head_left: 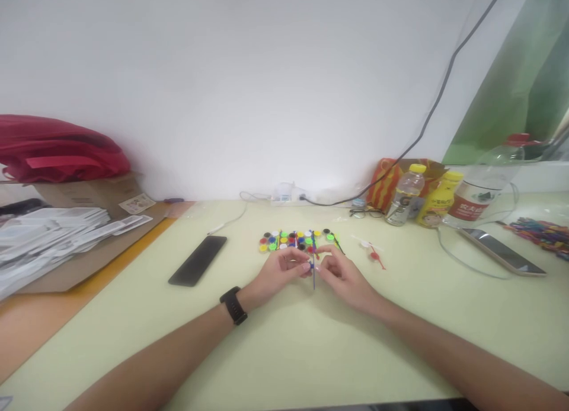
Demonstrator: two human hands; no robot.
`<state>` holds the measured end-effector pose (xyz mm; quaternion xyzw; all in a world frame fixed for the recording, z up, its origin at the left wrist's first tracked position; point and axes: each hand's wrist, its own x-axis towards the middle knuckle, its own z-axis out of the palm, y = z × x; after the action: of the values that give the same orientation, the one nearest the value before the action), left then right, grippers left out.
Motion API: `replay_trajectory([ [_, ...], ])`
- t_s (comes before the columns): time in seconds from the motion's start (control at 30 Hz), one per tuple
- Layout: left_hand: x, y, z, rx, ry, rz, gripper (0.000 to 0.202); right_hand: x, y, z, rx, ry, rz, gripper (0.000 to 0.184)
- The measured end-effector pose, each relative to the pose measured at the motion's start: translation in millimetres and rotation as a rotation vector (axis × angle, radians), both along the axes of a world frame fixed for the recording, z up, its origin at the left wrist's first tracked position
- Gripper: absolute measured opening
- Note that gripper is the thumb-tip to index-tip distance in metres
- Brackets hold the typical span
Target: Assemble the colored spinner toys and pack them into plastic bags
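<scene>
Both hands meet over the middle of the table. My left hand [285, 267], with a black watch on the wrist, pinches a small blue piece [311, 266] between thumb and fingers. A thin blue strip [314, 280] stands roughly upright at that piece, its lower end showing below the fingertips. My right hand [340, 274] closes on the strip from the other side, thumb and index finger bent toward it. Fingertips hide part of where strip and piece meet. Just beyond the hands lie several small round coloured discs [300, 240] in rows, with thin coloured strips among them.
A red and a white piece [373, 256] lie right of the hands. A black phone [198, 261] is at left, another phone [502, 251] at right. Bottles [405, 196] stand along the wall, near a pile of coloured strips [540, 234]. White trays [48, 236] are stacked far left.
</scene>
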<state>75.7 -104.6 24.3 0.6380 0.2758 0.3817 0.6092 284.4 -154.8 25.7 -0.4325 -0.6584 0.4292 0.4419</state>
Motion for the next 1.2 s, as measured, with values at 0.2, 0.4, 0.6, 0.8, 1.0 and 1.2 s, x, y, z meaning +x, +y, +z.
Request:
replay_trajectory([
  [0.2, 0, 2, -2.5, -0.003, 0.001, 0.003, 0.032, 9, 1, 15.2, -0.288, 0.328, 0.175, 0.057],
  [0.4, -1, 3, -5.2, 0.004, -0.006, 0.024, 0.03, 9, 6, 12.7, -0.257, 0.363, 0.054, 0.041],
  [0.6, -1, 4, -6.0, -0.013, -0.038, 0.001, 0.028, 1, 8, 1.1, -0.227, 0.207, 0.019, 0.056],
  [0.8, 0, 4, -6.0, -0.012, -0.038, 0.012, 0.029, 2, 5, -0.4, -0.126, 0.161, 0.024, 0.057],
  [1.0, -2, 4, -7.6, -0.004, -0.013, 0.032, 0.03, 7, 5, 0.3, -0.057, -0.142, -0.113, 0.061],
  [1.2, -2, 4, -7.7, -0.007, -0.009, 0.028, 0.031, 9, 10, 0.6, 0.041, -0.045, -0.053, 0.044],
])
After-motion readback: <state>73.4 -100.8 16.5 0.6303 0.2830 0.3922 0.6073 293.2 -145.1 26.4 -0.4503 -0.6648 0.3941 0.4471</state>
